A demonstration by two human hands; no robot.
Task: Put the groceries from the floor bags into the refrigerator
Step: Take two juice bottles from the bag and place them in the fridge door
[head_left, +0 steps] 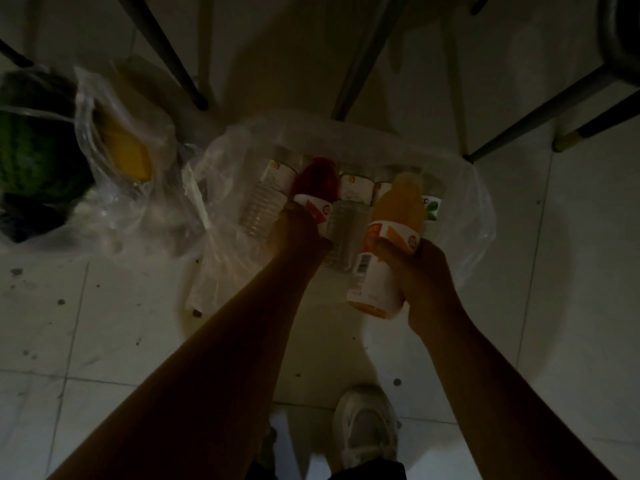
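Observation:
A clear plastic bag (464, 209) lies on the floor with several bottles in it. My left hand (298, 230) is shut on a red juice bottle (317, 183) among them. My right hand (419, 268) grips an orange juice bottle (391, 244) with a white label, lifted and tilted over the bag's near side. Clear water bottles (263, 202) with white labels lie beside the red one. To the left, a second clear bag (114, 188) holds a yellow item (124, 150) next to a green watermelon (31, 147).
Dark table or chair legs (173, 57) stand just behind the bags, with more legs (540, 112) at the right. The floor is pale tile with dark specks. My shoe (367, 431) is at the bottom centre. The scene is dim.

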